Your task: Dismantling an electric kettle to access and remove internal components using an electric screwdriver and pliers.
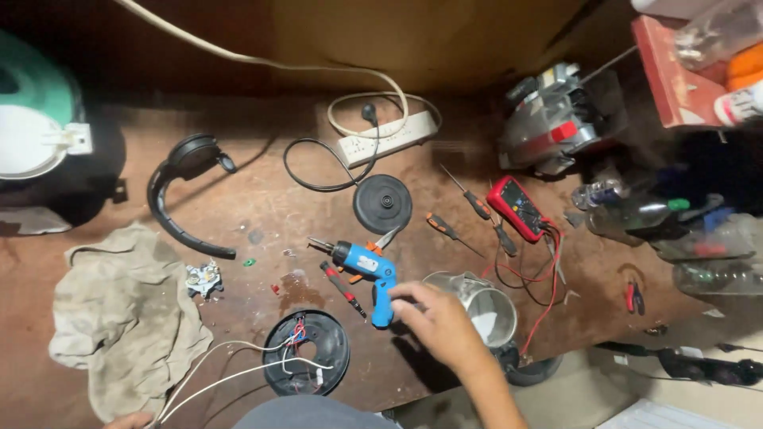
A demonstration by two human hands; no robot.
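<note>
A small repair workshop: a worn wooden bench [238, 206] strewn with screwdrivers [477, 205], a multimeter [517, 208], a cordless screwdriver [367, 268] and dismantled kettle parts [306, 352].

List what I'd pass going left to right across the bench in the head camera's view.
Green and white appliance → crumpled cloth → black curved handle → blue cordless screwdriver → right hand reaching for it → red multimeter → clear plastic bottles.
</note>
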